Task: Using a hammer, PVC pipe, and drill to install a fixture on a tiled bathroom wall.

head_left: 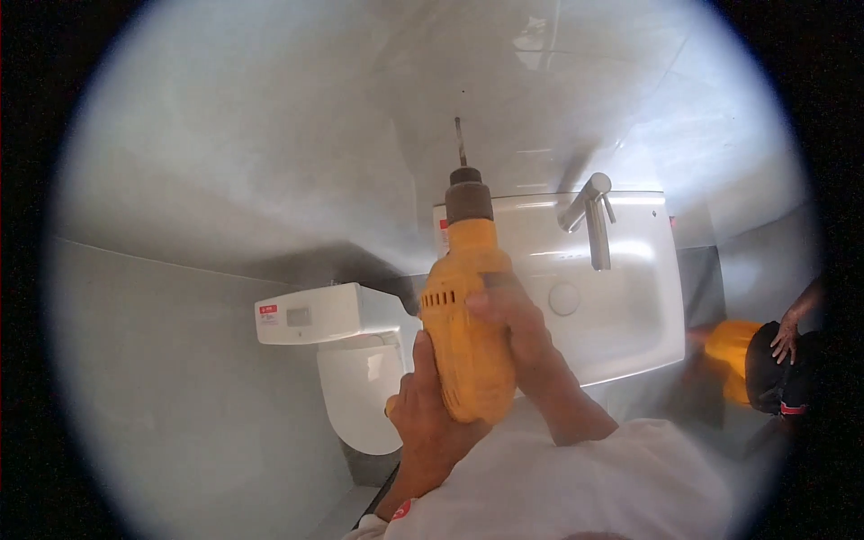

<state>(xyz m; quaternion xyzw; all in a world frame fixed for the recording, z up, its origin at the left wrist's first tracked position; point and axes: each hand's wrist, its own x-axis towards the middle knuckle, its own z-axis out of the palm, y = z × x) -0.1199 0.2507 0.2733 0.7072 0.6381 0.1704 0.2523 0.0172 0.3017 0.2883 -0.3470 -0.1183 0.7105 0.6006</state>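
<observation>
Both hands grasp the yellow drill [468,306], held up at the far tiled wall [270,135] above the sink [630,297]: left hand [427,423] clenched low, right hand [508,319] wrapped around its body; I'd keep the bit [460,142] square to the tile and press steadily

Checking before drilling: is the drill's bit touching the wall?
Cannot tell. The bit points up at the wall; both hands hold the drill.

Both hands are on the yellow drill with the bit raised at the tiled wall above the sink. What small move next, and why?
Probably ease the drill straight forward until the bit meets the wall. The left hand and right hand already grip it, and the bit tip appears just short of the tile, above the sink.
</observation>
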